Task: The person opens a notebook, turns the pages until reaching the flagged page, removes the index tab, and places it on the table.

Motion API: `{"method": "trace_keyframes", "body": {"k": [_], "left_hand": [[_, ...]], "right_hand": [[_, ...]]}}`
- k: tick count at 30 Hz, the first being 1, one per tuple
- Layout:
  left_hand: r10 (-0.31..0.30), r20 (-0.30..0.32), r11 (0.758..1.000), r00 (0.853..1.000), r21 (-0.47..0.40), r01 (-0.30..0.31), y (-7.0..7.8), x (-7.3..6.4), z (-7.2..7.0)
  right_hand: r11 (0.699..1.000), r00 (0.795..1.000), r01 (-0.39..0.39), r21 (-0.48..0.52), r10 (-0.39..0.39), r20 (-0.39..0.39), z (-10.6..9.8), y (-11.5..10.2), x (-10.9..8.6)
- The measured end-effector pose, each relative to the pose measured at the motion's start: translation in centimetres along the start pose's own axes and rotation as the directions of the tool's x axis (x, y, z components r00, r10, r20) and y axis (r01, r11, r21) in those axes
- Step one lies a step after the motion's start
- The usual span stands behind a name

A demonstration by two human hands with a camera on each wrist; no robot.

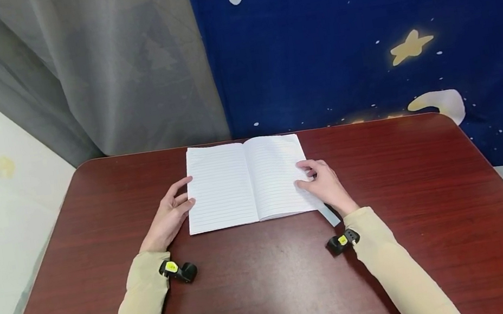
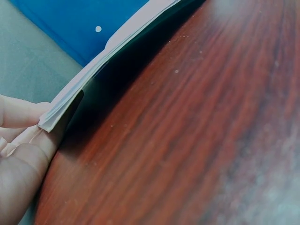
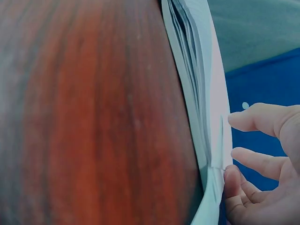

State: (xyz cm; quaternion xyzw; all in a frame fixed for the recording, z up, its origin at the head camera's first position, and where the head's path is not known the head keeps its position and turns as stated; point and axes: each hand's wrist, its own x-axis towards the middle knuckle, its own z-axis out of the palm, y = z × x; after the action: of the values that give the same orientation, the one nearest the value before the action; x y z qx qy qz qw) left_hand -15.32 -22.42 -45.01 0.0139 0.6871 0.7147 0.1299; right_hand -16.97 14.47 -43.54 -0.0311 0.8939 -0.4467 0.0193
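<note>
An open notebook [image 1: 219, 189] with blank lined pages lies spread near the far edge of the table. My left hand [image 1: 169, 216] holds its left edge between thumb and fingers; in the left wrist view, the notebook's page edges [image 2: 89, 77] slope above the wood with a dark gap beneath. Over the right page's outer edge is my right hand [image 1: 326, 183], its thumb and index fingertip at the paper. The right wrist view shows that hand's fingers [image 3: 262, 117] spread apart beside the stacked pages [image 3: 194, 75]. A pale strip [image 1: 329, 215] sticks out below the right page, partly hidden by the hand.
The dark red wooden table [image 1: 272, 285] has rounded far corners. Behind it hang a grey curtain [image 1: 134, 71] and a blue cloth [image 1: 311, 32] with stars and a moon. Black wrist cameras [image 1: 188, 272] sit on both sleeves.
</note>
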Motion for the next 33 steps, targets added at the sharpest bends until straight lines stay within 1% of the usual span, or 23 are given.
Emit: {"method": "trace_keyframes", "body": {"k": [6,11,16,19,25,33], "left_hand": [[-0.008,-0.003,1.000,1.000,0.011,0.008,0.0,0.0,0.0],[-0.005,-0.008,1.000,1.000,0.015,0.005,0.0,0.0,0.0],[0.002,-0.007,1.000,1.000,0.007,-0.002,0.0,0.0,0.1],[0.006,-0.008,1.000,1.000,-0.001,-0.006,0.0,0.0,0.1],[0.005,-0.006,1.000,1.000,-0.003,-0.005,-0.1,0.0,0.1],[0.002,-0.018,1.000,1.000,0.013,-0.002,-0.1,0.0,0.1]], "right_hand": [[0.999,1.000,-0.022,-0.028,0.022,0.004,0.1,0.0,0.0],[0.994,1.000,-0.021,-0.106,0.024,0.020,0.1,-0.3,0.2],[0.986,0.998,-0.059,-0.155,0.064,0.027,0.2,-0.7,0.3],[0.983,0.997,-0.080,-0.166,0.082,0.003,0.2,-0.9,0.1],[0.976,0.995,-0.086,-0.200,0.074,-0.067,0.4,-1.2,-0.2],[0.972,0.992,-0.085,-0.221,0.060,-0.115,0.8,-1.7,-0.3]]}}
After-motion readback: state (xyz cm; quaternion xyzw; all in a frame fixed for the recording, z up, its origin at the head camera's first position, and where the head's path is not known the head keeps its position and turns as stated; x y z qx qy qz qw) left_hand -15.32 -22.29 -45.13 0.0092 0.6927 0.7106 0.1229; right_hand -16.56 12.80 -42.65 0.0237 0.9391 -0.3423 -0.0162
